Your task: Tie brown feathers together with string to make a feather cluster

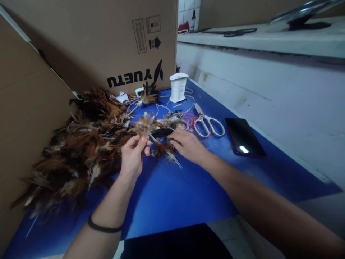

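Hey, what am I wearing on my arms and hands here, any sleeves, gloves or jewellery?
Both forearms are bare, with no sleeves in view. The left hand and right hand wear no gloves. A thin black band circles the left wrist; the right wrist shows nothing. No rings can be seen.

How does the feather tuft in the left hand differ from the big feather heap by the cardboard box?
The feather tuft is a small single bunch; the feather heap is a wide sprawl of many. The tuft is pinched up off the blue table by the left hand; the heap lies loose on it, against the cardboard box. Both are brown and black feathers.
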`<state>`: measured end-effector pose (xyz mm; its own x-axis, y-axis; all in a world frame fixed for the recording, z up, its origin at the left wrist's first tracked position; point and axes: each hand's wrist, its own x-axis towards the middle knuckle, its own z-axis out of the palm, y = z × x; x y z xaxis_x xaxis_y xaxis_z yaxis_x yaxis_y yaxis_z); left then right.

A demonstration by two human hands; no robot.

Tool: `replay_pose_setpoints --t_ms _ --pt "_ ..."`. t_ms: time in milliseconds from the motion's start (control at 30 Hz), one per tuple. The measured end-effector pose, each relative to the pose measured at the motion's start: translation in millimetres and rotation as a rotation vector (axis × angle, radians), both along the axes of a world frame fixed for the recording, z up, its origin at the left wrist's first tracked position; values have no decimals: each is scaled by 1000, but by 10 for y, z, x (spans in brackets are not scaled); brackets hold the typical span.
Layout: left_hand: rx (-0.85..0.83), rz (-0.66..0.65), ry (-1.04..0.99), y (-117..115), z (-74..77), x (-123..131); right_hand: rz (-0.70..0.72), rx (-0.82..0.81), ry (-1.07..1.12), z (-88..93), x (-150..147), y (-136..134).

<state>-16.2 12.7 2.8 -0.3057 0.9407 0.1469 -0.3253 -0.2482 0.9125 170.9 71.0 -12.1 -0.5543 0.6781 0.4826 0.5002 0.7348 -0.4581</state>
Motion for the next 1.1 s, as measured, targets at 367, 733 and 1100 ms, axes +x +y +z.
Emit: replay_pose_setpoints --t_ms 367,733,1100 --pt "-5 -3 -15 -6 3 5 -16 -12 -165 -8 -49 45" --pt "-14 -1 10 -5 -12 1 28 34 -195 -45 -75 51" --pt "-23 -12 12 -19 7 28 -94 -295 142 52 -35 12"
